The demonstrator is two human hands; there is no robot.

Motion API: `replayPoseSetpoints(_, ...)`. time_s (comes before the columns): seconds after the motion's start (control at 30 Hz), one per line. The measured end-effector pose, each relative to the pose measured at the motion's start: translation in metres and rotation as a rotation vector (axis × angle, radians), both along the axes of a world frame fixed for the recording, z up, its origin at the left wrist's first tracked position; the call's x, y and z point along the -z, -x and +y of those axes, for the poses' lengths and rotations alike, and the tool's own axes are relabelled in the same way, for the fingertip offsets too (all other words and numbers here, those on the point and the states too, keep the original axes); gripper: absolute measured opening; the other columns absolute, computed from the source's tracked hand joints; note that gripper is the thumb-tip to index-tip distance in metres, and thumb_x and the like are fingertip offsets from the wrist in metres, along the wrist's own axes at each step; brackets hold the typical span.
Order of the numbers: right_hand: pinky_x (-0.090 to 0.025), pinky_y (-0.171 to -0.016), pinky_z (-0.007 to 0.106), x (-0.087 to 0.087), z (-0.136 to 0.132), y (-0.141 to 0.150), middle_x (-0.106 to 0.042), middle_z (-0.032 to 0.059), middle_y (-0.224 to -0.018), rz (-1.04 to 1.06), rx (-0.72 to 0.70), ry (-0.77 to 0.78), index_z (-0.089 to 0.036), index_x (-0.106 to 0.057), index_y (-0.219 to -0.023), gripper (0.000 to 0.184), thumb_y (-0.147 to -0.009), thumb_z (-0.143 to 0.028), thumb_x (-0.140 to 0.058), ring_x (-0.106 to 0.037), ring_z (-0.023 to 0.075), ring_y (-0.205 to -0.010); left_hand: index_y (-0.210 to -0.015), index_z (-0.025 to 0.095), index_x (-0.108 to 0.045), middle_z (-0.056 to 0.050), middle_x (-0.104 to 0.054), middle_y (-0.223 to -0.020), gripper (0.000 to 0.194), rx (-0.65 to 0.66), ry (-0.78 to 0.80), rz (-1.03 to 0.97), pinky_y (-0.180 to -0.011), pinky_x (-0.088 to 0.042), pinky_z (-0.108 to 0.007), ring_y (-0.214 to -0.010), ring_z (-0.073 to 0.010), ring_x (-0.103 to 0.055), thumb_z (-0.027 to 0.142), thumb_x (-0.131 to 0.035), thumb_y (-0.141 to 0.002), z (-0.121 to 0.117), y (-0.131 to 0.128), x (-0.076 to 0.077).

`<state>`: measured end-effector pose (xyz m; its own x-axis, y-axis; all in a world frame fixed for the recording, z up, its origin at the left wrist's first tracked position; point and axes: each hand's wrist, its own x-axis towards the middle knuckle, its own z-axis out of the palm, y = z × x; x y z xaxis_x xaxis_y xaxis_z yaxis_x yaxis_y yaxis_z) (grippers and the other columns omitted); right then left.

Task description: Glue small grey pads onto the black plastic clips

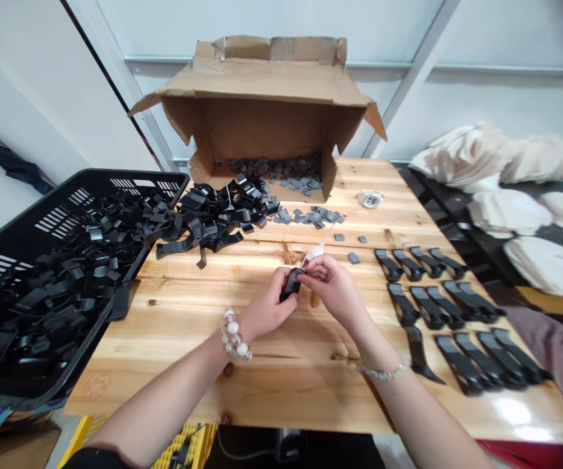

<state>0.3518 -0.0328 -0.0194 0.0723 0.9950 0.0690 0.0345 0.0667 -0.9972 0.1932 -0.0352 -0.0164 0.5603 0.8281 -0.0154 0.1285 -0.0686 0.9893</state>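
Head view: left hand [266, 306] pinches a black plastic clip [291, 284], right hand [334, 290] holds a white tube [315, 254] just beside it; both hands together above the bench [262, 384].

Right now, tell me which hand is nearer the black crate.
Left. The left hand is to the right of the crate, not touching it; the right hand is farther right, on the far side of the left hand from the crate.
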Motion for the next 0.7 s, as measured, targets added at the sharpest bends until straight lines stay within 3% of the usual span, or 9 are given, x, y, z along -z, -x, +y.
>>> replayPoseSetpoints(0.43,-0.045,-0.062,0.026,-0.0035,-0.0006,-0.0008,-0.058,-0.0021,-0.067,0.041,-0.009,0.025,-0.020,-0.052,-0.072,0.030,-0.062,-0.034,-0.076,-0.056,0.0127,-0.064,-0.111,0.019,-0.042,0.002,-0.049,-0.080,0.025,-0.003,-0.029,0.023,-0.069,-0.041,-0.026,-0.071,-0.0130,-0.048,0.015,-0.045,-0.086,-0.0008,0.0000,0.0006)
replayPoseSetpoints(0.7,-0.043,-0.058,0.025,-0.0064,-0.0035,0.0003,-0.056,-0.0025,-0.065,-0.007,-0.053,0.049,-0.019,-0.051,-0.069,0.025,-0.065,-0.031,-0.074,-0.055,0.0120,-0.061,-0.107,0.019,-0.043,-0.001,-0.058,-0.084,0.018,-0.053,0.013,-0.082,-0.074,-0.043,-0.027,-0.080,-0.0144,-0.056,0.030,-0.044,-0.093,0.0026,-0.0007,0.0030)
